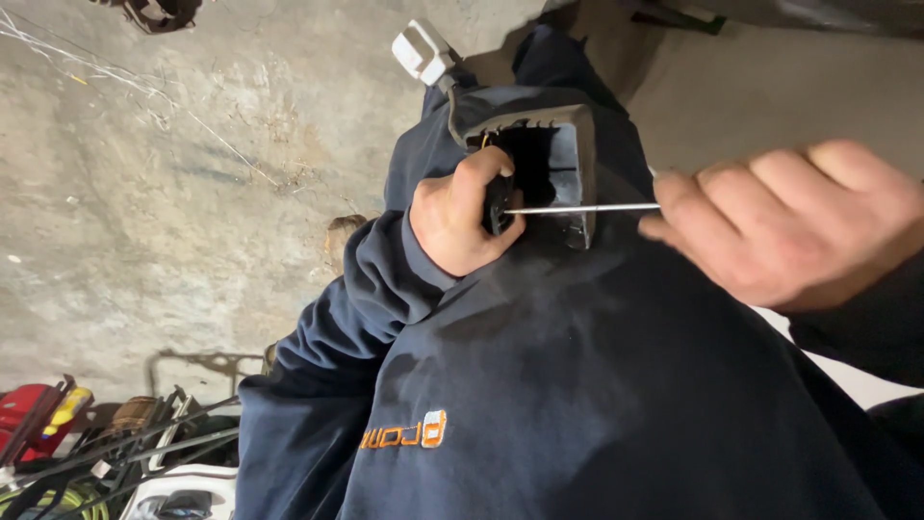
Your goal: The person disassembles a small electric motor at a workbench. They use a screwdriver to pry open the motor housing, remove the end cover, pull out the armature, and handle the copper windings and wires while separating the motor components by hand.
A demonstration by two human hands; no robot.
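Note:
My left hand point(460, 217) grips a grey plastic housing point(575, 164) with a dark hollow inside, resting against my navy sweatshirt point(577, 385). Its thumb presses a small black part point(498, 204) at the housing's opening. My right hand point(789, 221), close to the camera and blurred, is closed around a thin metal screwdriver shaft point(587, 208). The shaft runs level across the housing, and its tip meets the black part by my left thumb. A white plug-like block point(423, 50) sticks out past the top of the housing.
Bare concrete floor point(144, 193) lies to the left, with thin wires and scratches on it. At bottom left is a heap of gear: a red case point(29, 409), a green-yellow hose point(48, 499), black cables and a white tub point(183, 486). A rusty metal piece point(159, 12) lies at the top edge.

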